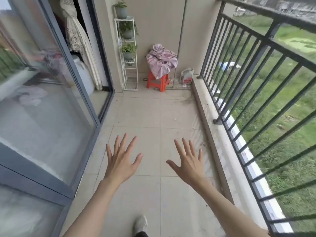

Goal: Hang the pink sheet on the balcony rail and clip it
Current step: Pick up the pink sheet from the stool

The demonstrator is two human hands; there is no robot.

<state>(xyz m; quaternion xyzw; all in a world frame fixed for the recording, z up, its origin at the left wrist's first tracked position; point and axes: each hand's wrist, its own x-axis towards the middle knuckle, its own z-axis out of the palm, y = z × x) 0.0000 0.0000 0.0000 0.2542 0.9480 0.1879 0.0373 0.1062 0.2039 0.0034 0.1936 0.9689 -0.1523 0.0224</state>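
The pink sheet (160, 62) lies crumpled in a heap on a red plastic stool (158, 81) at the far end of the balcony. The dark metal balcony rail (266, 40) runs along the right side, with nothing hung on it. My left hand (122, 159) and my right hand (189, 161) are stretched out in front of me over the tiled floor, palms down, fingers spread, holding nothing. Both hands are far from the sheet. No clips show.
A white plant rack (127, 53) with potted plants stands left of the stool. A plastic jug (187, 76) sits on the floor right of it. Sliding glass doors (51, 108) line the left side. A low concrete ledge (220, 134) runs under the rail. My shoe (141, 224) shows below.
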